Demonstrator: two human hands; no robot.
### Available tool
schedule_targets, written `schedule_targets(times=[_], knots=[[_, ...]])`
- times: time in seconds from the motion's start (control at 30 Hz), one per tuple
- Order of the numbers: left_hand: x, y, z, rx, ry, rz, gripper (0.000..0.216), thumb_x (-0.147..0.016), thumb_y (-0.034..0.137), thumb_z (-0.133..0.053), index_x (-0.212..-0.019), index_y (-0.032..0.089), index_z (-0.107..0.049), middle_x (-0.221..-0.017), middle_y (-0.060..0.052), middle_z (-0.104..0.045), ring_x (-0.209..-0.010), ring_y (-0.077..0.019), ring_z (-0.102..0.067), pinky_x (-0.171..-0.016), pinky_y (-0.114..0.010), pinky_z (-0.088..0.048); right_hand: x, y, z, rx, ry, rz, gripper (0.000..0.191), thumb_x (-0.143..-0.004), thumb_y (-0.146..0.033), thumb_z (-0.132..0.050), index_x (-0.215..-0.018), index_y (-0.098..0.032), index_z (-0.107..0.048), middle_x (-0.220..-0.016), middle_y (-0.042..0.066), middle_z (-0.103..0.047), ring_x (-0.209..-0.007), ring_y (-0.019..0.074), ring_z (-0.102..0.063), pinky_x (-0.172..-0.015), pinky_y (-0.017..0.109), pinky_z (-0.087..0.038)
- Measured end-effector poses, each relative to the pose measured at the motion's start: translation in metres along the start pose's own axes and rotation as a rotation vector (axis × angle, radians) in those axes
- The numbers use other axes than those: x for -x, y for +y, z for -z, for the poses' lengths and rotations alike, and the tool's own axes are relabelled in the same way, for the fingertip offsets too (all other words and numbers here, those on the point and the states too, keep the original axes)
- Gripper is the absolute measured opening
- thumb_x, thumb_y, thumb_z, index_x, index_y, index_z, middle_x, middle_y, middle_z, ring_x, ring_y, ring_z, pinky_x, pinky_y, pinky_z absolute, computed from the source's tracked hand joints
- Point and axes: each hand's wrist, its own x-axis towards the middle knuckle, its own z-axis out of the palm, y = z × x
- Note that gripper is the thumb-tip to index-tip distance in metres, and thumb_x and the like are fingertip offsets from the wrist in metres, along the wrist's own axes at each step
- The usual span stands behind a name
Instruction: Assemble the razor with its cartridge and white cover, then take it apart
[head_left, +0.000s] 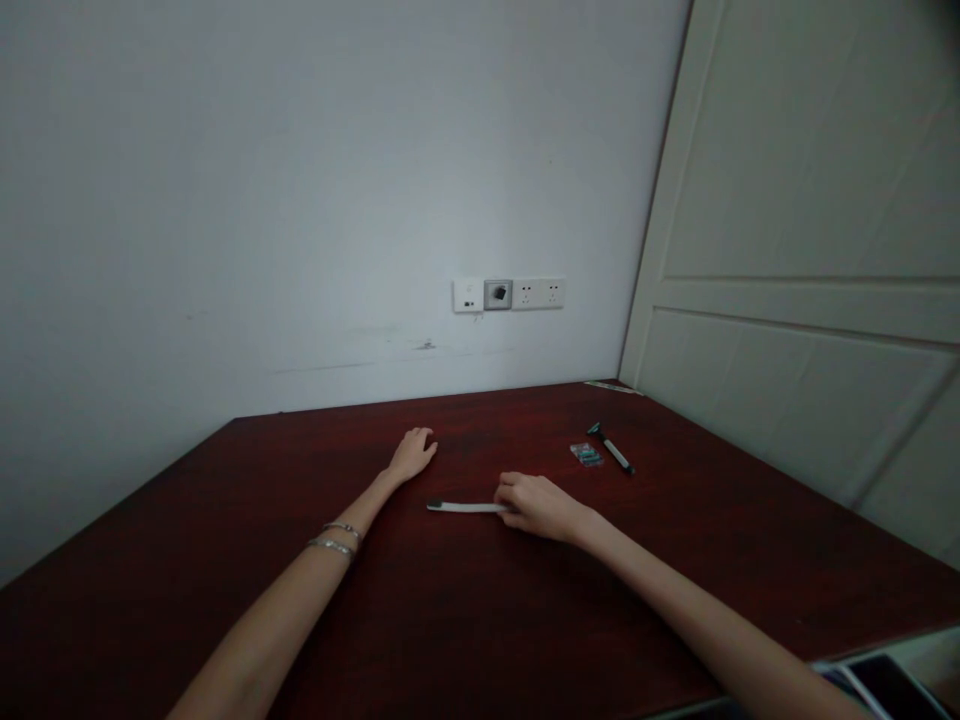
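My right hand (541, 507) is closed around one end of a slim white toothbrush (469, 508) above the dark red tabletop (360, 620). The brush points left, and its dark bristle head (435, 506) is at the far end. My fingers hide the rest of the handle. Farther back and to the left, my left hand (412, 455) rests on the table with its fingers apart and loosely curved, holding nothing. Two silvery bracelets (334, 546) circle that wrist.
To the right lie a razor (618, 456) with a pale handle and a small clear packet (586, 455). A thin whitish strip (611, 387) lies at the back corner. Wall sockets (538, 293) sit behind; a pale panelled door (795, 240) borders the right. A phone-like object (892, 688) shows at lower right.
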Motion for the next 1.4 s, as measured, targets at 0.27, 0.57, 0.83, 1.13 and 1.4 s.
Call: schedule_targets(times=[0.27, 0.57, 0.83, 1.13, 1.4], knots=[[0.004, 0.007, 0.004, -0.043, -0.018, 0.0, 0.032, -0.085, 0.031, -0.041, -0.107, 0.012, -0.054, -0.11, -0.013, -0.057, -0.106, -0.0235, -0.05, -0.091, -0.033, -0.039, 0.009, 0.019, -0.015, -0.253, 0.178, -0.243, 0.013, -0.073, -0.021, -0.055, -0.079, -0.016, -0.065, -0.081, 0.005, -0.063, -0.073, 0.0144, -0.057, -0.064, 0.022, -0.039], [0.008, 0.011, 0.006, -0.088, -0.023, 0.019, 0.028, -0.086, 0.028, -0.039, -0.105, 0.013, -0.053, -0.109, -0.013, -0.058, -0.104, -0.0235, -0.051, -0.089, -0.033, -0.039, 0.019, 0.08, -0.01, -0.097, 0.291, -0.79, 0.017, -0.071, -0.02, -0.053, -0.076, -0.012, -0.068, -0.078, 0.013, -0.067, -0.077, 0.0227, -0.063, -0.065, 0.026, -0.04], [0.01, 0.014, 0.009, -0.104, -0.023, 0.025, 0.029, -0.086, 0.027, -0.039, -0.107, 0.012, -0.053, -0.11, -0.013, -0.058, -0.104, -0.0227, -0.051, -0.089, -0.031, -0.039, 0.022, 0.088, -0.011, 0.005, 0.193, -0.875, 0.018, -0.071, -0.018, -0.053, -0.08, -0.01, -0.066, -0.087, 0.017, -0.067, -0.083, 0.0257, -0.064, -0.065, 0.028, -0.042], [0.012, 0.015, 0.012, -0.113, -0.018, 0.033, 0.029, -0.085, 0.026, -0.039, -0.106, 0.012, -0.053, -0.109, -0.012, -0.058, -0.103, -0.0227, -0.052, -0.089, -0.032, -0.039, 0.024, 0.098, -0.011, 0.037, 0.157, -0.861, 0.017, -0.073, -0.017, -0.052, -0.08, -0.01, -0.065, -0.085, 0.017, -0.068, -0.085, 0.0263, -0.064, -0.067, 0.027, -0.041], [0.015, 0.015, 0.013, -0.068, -0.025, 0.051, 0.029, -0.085, 0.025, -0.039, -0.108, 0.013, -0.052, -0.113, -0.014, -0.057, -0.107, -0.0235, -0.051, -0.091, -0.033, -0.038, 0.025, 0.094, -0.007, 0.052, 0.157, -0.866, 0.025, -0.077, -0.033, -0.053, -0.082, -0.011, -0.066, -0.086, 0.018, -0.067, -0.086, 0.0276, -0.064, -0.067, 0.029, -0.043]])
